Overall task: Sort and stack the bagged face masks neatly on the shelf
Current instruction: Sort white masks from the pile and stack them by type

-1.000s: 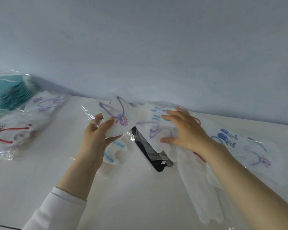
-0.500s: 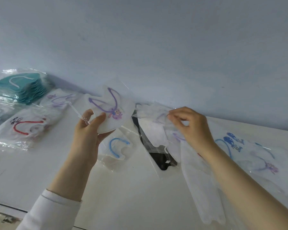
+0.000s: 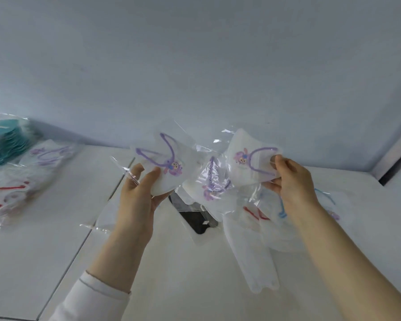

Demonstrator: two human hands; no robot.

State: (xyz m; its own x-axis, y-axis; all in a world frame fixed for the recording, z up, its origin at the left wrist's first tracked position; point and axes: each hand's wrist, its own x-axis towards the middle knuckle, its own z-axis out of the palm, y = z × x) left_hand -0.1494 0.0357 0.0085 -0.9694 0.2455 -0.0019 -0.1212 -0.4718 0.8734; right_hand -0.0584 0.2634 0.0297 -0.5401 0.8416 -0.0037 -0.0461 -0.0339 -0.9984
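A white shelf (image 3: 44, 251) is bounded behind by a pale blue-grey wall (image 3: 195, 66), and a thin seam (image 3: 79, 246) is seen running across its surface. Two bagged masks are held above the shelf, near each other but apart. The left hand (image 3: 137, 193) is closed on the lower edge of a purple mask (image 3: 164, 163), with the thumb laid on the front and the fingers behind; its clear bag is seen sticking out to the left. The right hand (image 3: 292, 181) is closed on the right edge of a second purple mask (image 3: 252, 158), which is pinched between thumb and fingers. Both masks are white, with purple ear loops and a small cartoon print.

Between and below them a third purple mask (image 3: 214, 188) is lying on a loose heap at the middle and right of the shelf. In that heap a black mask (image 3: 195, 218) in a clear bag, plain white masks (image 3: 252, 258), a red-loop mask (image 3: 255, 213) and a blue-loop mask (image 3: 326, 202) can be made out, overlapping one another. A further clear bag (image 3: 102, 218) is partly hidden under the left wrist.

At the far left, well apart from the heap, sorted piles are set against the wall: teal masks (image 3: 5, 144) at the back, a purple-loop pile (image 3: 49, 154) just beside them, and a red-loop pile (image 3: 7, 193) nearer the front. These are blurred. A white sleeve (image 3: 95, 297) is worn on the left arm; the right forearm is bare.
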